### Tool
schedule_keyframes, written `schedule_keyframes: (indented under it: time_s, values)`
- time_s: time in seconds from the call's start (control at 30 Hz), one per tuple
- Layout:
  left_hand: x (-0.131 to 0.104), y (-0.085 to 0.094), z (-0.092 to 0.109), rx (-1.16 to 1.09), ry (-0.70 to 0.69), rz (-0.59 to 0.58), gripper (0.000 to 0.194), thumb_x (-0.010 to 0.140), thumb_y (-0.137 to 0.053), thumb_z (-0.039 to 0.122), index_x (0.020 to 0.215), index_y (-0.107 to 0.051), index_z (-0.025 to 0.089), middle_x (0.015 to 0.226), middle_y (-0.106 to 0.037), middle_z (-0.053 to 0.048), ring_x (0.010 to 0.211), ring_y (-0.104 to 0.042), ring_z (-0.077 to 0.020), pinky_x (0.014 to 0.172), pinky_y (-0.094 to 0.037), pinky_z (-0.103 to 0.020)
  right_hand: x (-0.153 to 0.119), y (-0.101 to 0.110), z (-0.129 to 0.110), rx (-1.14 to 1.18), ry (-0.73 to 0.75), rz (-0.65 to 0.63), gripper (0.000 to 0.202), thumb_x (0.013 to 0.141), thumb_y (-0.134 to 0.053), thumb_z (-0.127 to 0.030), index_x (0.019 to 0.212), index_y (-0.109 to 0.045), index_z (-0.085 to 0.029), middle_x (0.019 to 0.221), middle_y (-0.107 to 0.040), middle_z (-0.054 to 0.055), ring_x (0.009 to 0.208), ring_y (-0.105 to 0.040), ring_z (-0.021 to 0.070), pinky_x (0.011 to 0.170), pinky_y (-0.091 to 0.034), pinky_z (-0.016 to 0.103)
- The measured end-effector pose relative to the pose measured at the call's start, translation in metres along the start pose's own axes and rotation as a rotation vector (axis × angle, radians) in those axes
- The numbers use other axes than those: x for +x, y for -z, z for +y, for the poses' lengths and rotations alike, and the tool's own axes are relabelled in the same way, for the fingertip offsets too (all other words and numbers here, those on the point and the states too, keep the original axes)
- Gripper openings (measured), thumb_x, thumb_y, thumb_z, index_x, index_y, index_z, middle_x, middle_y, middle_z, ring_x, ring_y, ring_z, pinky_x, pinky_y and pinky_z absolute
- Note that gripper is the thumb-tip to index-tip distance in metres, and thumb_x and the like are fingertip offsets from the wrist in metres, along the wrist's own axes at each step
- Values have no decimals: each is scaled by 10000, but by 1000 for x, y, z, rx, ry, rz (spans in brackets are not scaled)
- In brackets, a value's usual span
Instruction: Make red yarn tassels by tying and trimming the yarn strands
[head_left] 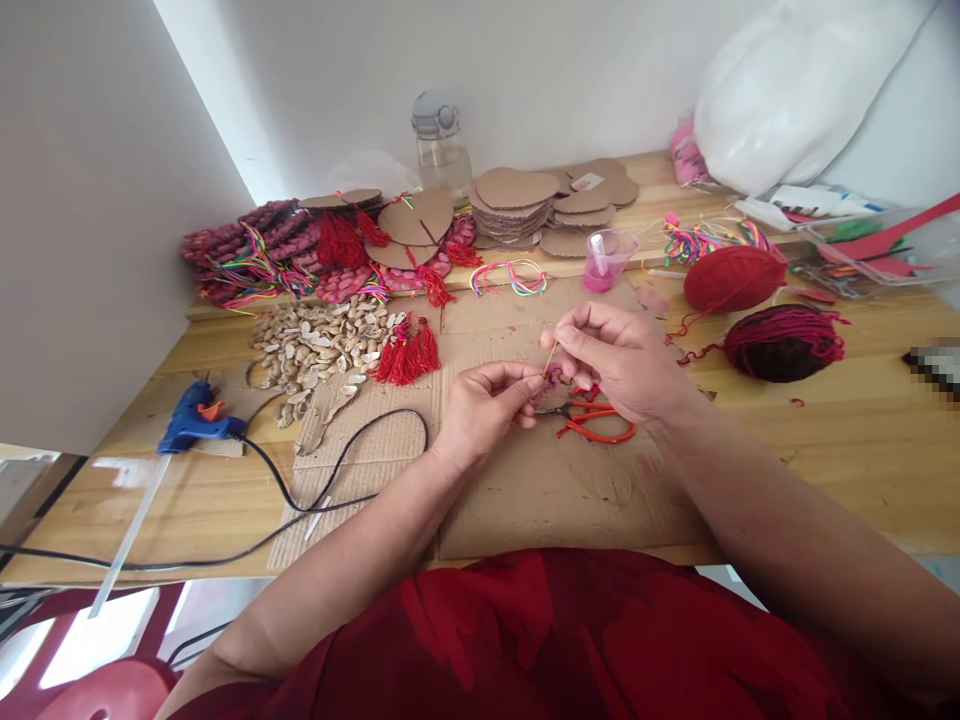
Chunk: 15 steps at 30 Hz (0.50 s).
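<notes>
Over the cardboard sheet (525, 500), my left hand (491, 405) pinches the lower end of a thin yellow cord (551, 358) between thumb and fingertips. The upper end of that cord is pinched in my right hand (611, 355), so a short piece runs between the two. Curly dark pink yarn (555, 378) shows just behind my fingertips; whether it is joined to the cord I cannot tell. Beneath my hands lie scissors with orange handles (604, 428), partly covered. A red tassel bundle (409, 350) rests to the left of my left hand.
Peanut shells (322, 335) and a blue glue gun (196, 420) with its black cable lie left. Cardboard discs (514, 190), a water bottle (442, 150) and a cup of pink liquid (604, 265) stand behind. Yarn balls (784, 342) and a plastic tray (862, 265) sit right.
</notes>
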<state>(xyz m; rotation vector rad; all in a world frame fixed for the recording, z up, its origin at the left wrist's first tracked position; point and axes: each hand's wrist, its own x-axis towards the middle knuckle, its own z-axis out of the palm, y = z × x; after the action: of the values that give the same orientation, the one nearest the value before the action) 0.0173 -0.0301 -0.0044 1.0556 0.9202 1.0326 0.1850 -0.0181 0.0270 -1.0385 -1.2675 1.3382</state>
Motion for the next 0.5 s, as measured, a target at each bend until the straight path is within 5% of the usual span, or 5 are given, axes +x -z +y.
schedule_keyframes:
  time_s: [0.17,0.37,0.5]
  values:
    - [0,2,3,-72,53,-51,344,730,-808,400,914,-713,126,756,-668,-25,506,-560,-63,444,-499,-181,2,3,5,274,-167,-110,372,805,-757,-429,852,-459,-212,814,-663,-11,501,-527,65,383,-309,168]
    - [-2,1,8,-3,10,-53,332,732,-808,401,883,-648,153,705,-604,17,485,-552,-66,425,-490,-184,4,9,7,298,-181,-54,365,806,-765,-408,847,-459,-213,768,-647,-32,497,-534,64,373,-306,159]
    - [-4,-1,7,138,-81,-26,350,679,-848,302,919,-630,169,908,-630,-10,541,-569,-56,441,-499,-177,4,9,8,328,-205,-28,337,805,-761,-387,829,-477,-207,766,-647,-29,493,-528,61,373,-310,157]
